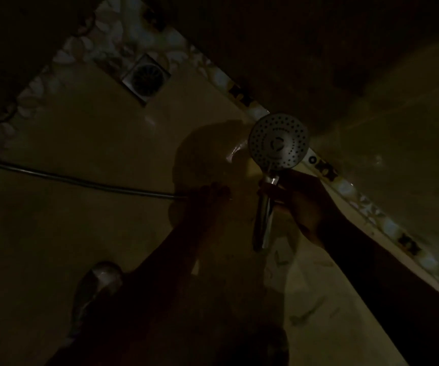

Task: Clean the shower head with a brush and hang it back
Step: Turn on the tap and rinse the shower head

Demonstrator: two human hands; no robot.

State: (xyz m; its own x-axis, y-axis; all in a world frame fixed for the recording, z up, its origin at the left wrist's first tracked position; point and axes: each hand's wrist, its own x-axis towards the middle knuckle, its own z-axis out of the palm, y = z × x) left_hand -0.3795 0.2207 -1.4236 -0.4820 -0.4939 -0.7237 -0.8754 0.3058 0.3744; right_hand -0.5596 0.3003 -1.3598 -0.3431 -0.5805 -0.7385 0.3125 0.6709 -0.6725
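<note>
The fingers of the right hand (301,204) are wrapped around the upper part of the chrome handle (264,220) of the shower head (279,142), just below the point where the handle meets the round face. The handle runs downward out of the grip, and its lower end hangs free below the hand. The round face, dotted with small spray holes and with a knob at its centre, is turned up toward the camera and sits above the hand, in front of the patterned tile strip (371,207).

The left hand (207,199) is held out just to the left of the handle and does not appear to touch it. Its fingers point away from the person and lie close together; the scene is too dark to tell whether they hold anything. A thin hose (81,179) runs from the left edge of the view across the floor area and ends at the left hand's fingertips; whether the hand grips it cannot be told.

Both forearms reach up from the bottom of the view. Beneath them lies a pale, glossy tiled floor (94,233). A square metal drain (146,78) sits in it at the upper left, beside a border of patterned tiles (112,38). A rounded metallic object (99,281) shows dimly at the lower left, by the left forearm.
</note>
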